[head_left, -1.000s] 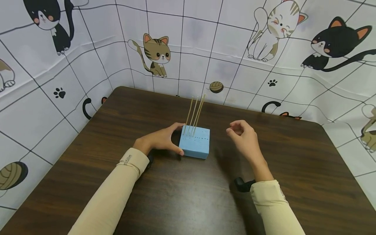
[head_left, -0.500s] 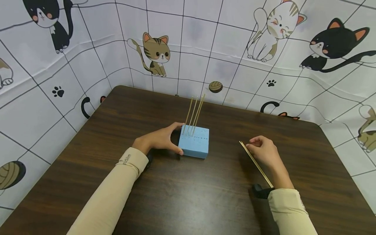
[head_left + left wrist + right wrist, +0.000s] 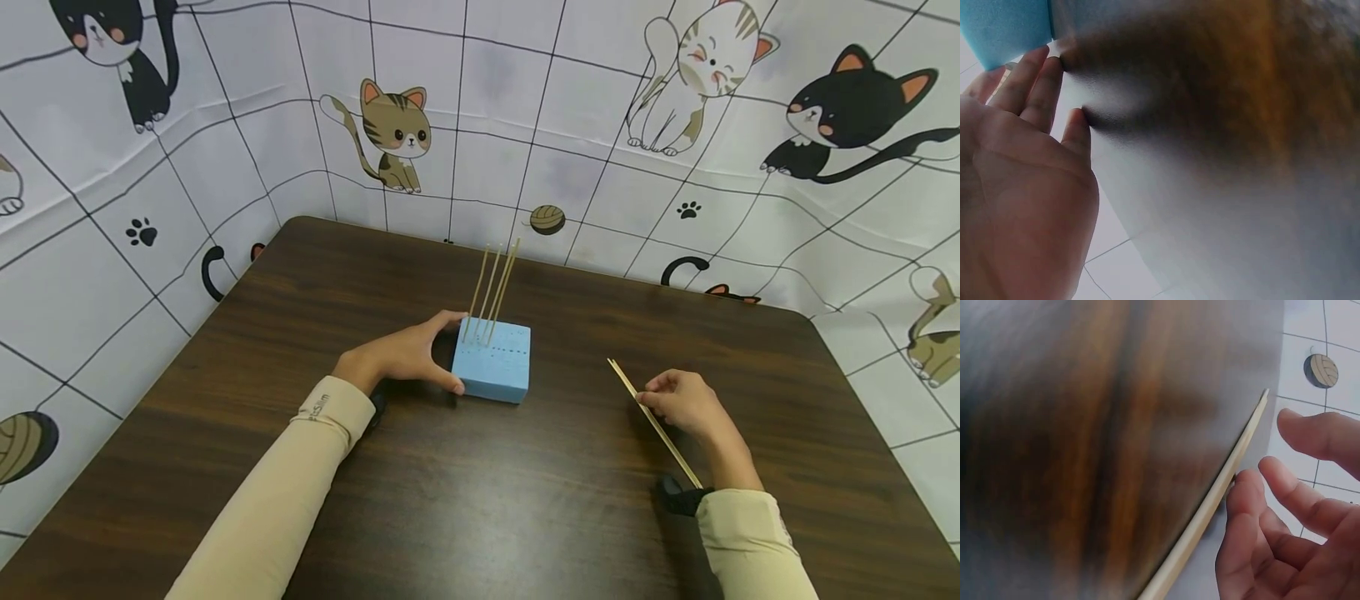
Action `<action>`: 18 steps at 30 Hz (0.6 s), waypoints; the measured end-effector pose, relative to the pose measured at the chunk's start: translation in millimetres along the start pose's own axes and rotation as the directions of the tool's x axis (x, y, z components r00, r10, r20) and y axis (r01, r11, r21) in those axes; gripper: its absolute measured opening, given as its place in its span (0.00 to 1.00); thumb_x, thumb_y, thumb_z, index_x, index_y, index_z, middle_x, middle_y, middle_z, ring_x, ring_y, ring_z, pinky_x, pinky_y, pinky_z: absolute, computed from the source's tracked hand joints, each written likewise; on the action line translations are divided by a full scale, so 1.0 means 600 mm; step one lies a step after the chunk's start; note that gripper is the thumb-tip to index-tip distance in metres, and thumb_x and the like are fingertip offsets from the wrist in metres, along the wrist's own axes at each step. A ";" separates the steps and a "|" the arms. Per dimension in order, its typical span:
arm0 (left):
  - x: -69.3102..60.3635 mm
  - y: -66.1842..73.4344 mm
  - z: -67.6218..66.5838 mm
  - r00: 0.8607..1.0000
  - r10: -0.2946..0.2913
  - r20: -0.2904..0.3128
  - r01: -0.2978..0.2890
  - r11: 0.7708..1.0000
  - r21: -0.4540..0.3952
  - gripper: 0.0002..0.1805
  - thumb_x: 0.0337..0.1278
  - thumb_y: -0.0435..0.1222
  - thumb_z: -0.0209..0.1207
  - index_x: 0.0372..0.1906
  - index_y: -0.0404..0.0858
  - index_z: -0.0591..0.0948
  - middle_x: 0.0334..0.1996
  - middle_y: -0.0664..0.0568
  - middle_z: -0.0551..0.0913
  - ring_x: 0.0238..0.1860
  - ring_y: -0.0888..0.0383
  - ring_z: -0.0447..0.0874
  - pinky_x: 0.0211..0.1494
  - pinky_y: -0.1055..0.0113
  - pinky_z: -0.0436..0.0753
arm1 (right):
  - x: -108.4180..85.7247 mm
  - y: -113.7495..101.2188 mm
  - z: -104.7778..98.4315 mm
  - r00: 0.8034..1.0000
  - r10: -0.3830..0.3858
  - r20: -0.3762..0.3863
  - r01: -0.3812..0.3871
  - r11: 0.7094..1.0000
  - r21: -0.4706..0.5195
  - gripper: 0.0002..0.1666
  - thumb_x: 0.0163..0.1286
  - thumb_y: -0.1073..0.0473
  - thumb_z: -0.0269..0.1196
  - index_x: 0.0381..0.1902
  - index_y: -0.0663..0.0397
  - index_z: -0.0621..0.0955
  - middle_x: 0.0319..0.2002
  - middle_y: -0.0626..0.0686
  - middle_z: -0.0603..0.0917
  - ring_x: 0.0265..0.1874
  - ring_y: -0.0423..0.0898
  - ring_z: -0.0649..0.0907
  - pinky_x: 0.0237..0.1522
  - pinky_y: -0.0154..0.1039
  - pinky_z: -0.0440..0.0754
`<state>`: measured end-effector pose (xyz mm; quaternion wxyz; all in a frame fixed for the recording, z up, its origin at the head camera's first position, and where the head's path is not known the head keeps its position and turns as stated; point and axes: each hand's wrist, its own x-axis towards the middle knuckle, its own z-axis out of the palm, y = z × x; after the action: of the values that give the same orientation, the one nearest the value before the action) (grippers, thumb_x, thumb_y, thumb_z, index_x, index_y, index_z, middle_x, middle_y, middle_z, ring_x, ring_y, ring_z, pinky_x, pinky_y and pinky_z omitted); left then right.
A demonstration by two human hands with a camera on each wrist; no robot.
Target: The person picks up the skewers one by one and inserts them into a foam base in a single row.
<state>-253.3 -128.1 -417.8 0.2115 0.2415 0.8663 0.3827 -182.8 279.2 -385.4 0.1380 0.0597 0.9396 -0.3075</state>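
Observation:
My left hand [image 3: 405, 354] grips the left side of a light blue foam block [image 3: 491, 367], thumb at its front and fingers at its back. Several thin bamboo skewers [image 3: 497, 287] stand upright in the block's left part, leaning slightly. A line of small holes crosses its top. In the left wrist view, the fingertips touch the foam block [image 3: 1007, 28]. To the right of the block, my right hand [image 3: 686, 404] is beside loose bamboo skewers [image 3: 624, 380] lying on the table. The right wrist view has the fingers next to these skewers [image 3: 1204, 512], with thumb and forefinger apart.
The dark wood table [image 3: 480, 492] runs back to a white wall cloth [image 3: 495, 158] printed with cats and grid lines. Black wrist straps [image 3: 678, 496] sit near the sleeve cuffs.
My right hand has moved right and toward me, away from the block, down to the loose skewers, which it hid from view before. The left hand keeps its grip on the foam block.

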 end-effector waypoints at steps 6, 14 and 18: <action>0.000 0.000 0.000 1.000 0.002 0.001 -0.002 1.000 -0.003 0.65 0.40 0.55 0.76 0.79 0.52 0.46 0.78 0.48 0.52 0.77 0.46 0.52 0.74 0.43 0.59 | 0.002 0.005 0.003 1.000 0.019 0.012 -0.018 0.998 -0.066 0.16 0.65 0.52 0.68 0.36 0.62 0.82 0.33 0.54 0.82 0.33 0.50 0.77 0.32 0.41 0.76; 0.002 -0.001 0.000 1.000 -0.004 0.001 0.004 1.000 -0.002 0.65 0.39 0.55 0.76 0.79 0.52 0.47 0.78 0.49 0.52 0.77 0.46 0.52 0.74 0.43 0.58 | 0.004 0.003 0.006 1.000 0.013 0.023 -0.011 0.995 -0.102 0.14 0.65 0.54 0.68 0.31 0.62 0.85 0.34 0.56 0.83 0.35 0.52 0.78 0.35 0.45 0.77; 0.002 -0.001 -0.001 1.000 -0.005 0.000 0.005 1.000 -0.005 0.65 0.39 0.55 0.77 0.79 0.52 0.47 0.78 0.49 0.52 0.77 0.46 0.52 0.74 0.43 0.58 | 0.005 0.003 0.005 1.000 0.015 0.028 -0.011 0.994 -0.109 0.13 0.67 0.55 0.66 0.32 0.62 0.86 0.34 0.56 0.83 0.36 0.53 0.78 0.37 0.46 0.78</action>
<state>-254.9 -127.8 -418.1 0.2131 0.2389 0.8659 0.3843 -184.8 279.2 -389.7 0.1564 0.0539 0.9524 -0.2559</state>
